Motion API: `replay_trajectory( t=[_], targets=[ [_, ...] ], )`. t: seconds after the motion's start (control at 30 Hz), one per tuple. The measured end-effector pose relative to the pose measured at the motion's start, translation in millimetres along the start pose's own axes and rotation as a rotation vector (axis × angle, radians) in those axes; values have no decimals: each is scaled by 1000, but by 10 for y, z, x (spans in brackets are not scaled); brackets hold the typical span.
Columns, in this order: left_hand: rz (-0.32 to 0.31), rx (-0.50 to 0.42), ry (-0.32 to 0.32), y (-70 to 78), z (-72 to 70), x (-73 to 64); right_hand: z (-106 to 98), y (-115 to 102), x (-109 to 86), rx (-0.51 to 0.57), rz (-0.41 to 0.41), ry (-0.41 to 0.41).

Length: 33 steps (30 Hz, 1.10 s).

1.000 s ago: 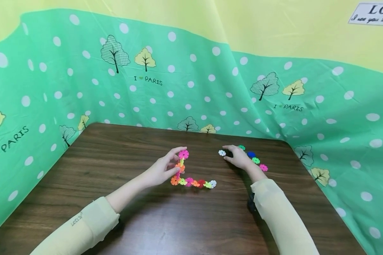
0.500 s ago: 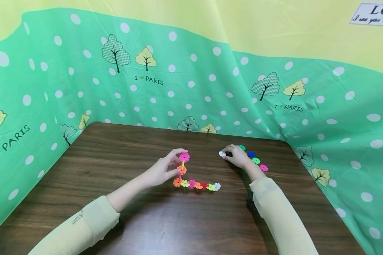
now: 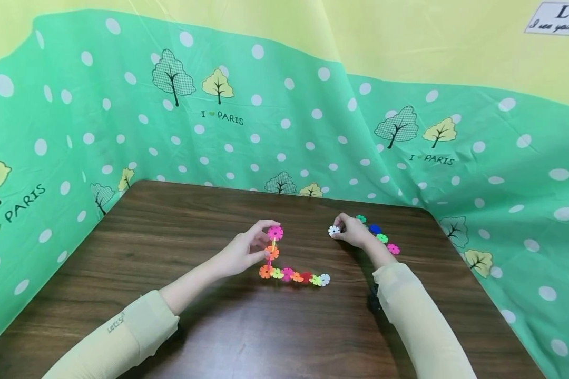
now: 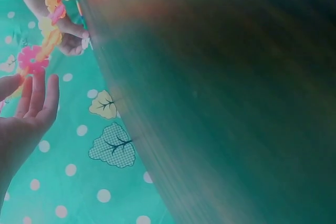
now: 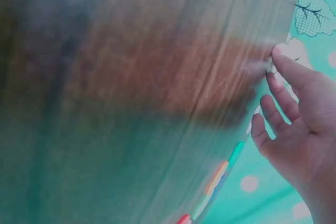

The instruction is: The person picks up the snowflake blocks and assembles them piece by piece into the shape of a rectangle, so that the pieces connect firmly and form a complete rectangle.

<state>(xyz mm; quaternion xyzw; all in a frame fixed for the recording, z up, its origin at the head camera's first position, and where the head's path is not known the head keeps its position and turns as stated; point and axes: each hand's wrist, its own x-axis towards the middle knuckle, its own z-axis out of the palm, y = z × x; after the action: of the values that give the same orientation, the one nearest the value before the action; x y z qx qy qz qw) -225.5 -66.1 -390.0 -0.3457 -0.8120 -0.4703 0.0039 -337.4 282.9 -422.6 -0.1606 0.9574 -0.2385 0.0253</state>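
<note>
- The left hand (image 3: 242, 253) is holding a chain of flower-shaped pieces (image 3: 265, 271), its thumb and fingers curving part-way closed around the upper end.
- The chain is bending into an L left of the table's middle: one arm is rising to a pink flower at the left fingertips, the other is stretching right through yellow, pink, orange and red pieces to a white end flower. Whether its low side is touching the table (image 3: 246, 337) cannot be told.
- The right hand (image 3: 356, 233) is pinching a loose white flower (image 3: 333, 231) between thumb and finger, on the far right part of the table; its other fingers are bending loosely.
- Just beside that hand, a dark green flower (image 3: 361, 218), a blue flower (image 3: 375, 229), a light green flower (image 3: 382, 238) and a loose pink flower (image 3: 393, 249) are lying in a slanting row, from far to near.
- A green dotted curtain (image 3: 246, 152) is hanging behind the far edge.
</note>
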Motion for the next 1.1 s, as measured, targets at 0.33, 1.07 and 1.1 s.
replay_trajectory(
  t=[0.33, 1.07, 1.1],
  targets=[
    [-14, -5, 2, 65, -17, 8, -73, -125, -67, 78, -59, 31],
    [-11, -30, 128, 111, -56, 50, -397, -901, -377, 351, -87, 214],
    [-11, -31, 133, 111, -53, 51, -394, -937, -396, 371, -87, 215]
  ],
)
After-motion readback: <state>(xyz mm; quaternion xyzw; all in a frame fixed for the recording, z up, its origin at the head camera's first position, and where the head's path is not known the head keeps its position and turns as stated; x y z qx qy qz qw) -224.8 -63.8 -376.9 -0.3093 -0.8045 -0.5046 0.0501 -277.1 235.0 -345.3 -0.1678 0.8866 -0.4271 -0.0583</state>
